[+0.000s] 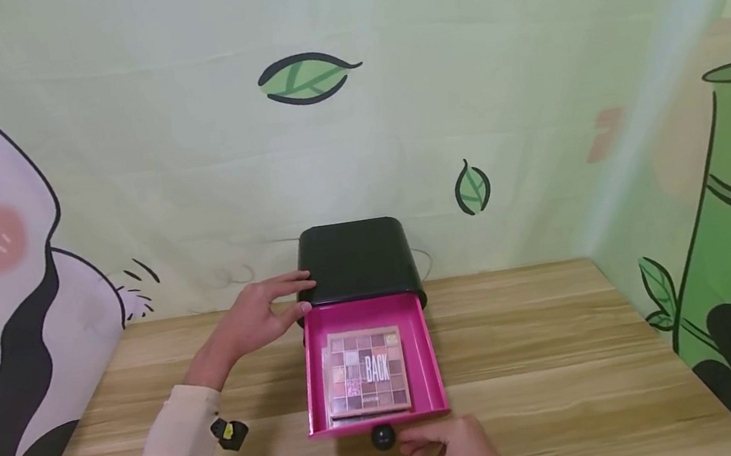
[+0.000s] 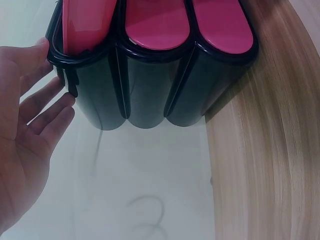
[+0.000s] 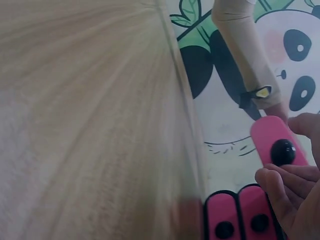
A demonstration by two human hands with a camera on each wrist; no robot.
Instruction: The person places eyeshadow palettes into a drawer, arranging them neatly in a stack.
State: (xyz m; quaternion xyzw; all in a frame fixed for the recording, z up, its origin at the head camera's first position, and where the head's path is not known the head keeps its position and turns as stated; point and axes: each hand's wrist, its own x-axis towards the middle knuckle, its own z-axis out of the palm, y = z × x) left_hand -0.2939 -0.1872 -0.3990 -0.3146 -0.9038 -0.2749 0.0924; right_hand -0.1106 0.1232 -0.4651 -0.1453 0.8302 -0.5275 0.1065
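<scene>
A black drawer cabinet [image 1: 356, 260] stands at the back of the table, its pink top drawer [image 1: 419, 361] pulled out toward me. Inside that drawer lies a square eyeshadow palette [image 1: 348, 356] printed "BACK", over something of similar size. My left hand [image 1: 259, 317] rests at the cabinet's upper left corner, with thumb by the front rim and fingers extended against the black shell. Just right of the drawer's round black knob [image 1: 384, 436] is my right hand [image 1: 456, 453], thumb and fingers apart. The right wrist view shows its fingertips beside the knob, not wrapped round it.
Two lower pink drawers [image 2: 157, 25] sit pushed in beneath the top one. The cabinet stands on a wood-grain table [image 1: 552, 357], close to a pale green backdrop [image 1: 183, 129] with panda and leaf drawings. A thin cable [image 1: 423, 260] shows behind the cabinet.
</scene>
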